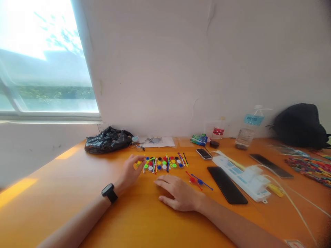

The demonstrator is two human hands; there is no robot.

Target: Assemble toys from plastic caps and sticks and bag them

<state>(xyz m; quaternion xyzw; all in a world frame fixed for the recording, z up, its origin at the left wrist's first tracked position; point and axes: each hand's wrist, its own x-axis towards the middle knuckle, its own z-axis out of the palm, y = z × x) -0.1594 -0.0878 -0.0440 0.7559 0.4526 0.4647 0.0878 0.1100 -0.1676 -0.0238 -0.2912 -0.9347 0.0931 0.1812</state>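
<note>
Rows of small round plastic discs [159, 167] in red, yellow, green, blue, black and white lie on the orange table, with thin coloured plastic arrows [167, 162] across and between them. At the left end of these rows is my left hand [131, 171], wearing a black watch. Its thumb and index finger curve together near yellow pieces; what lies between the tips is too small to make out. My right hand [174, 193] rests palm down in front of the rows, fingers apart, holding nothing. Right of it lie a red spinner [192, 180] and a blue spinner [200, 182], each an arrow on a disc.
A black phone [227, 185] and a white power strip [241, 175] with plugs and cables lie to the right. Toward the wall are a black plastic bag [108, 139], glasses [139, 148], paper [165, 141] and a water bottle [249, 129]. A black backpack [300, 125] stands far right.
</note>
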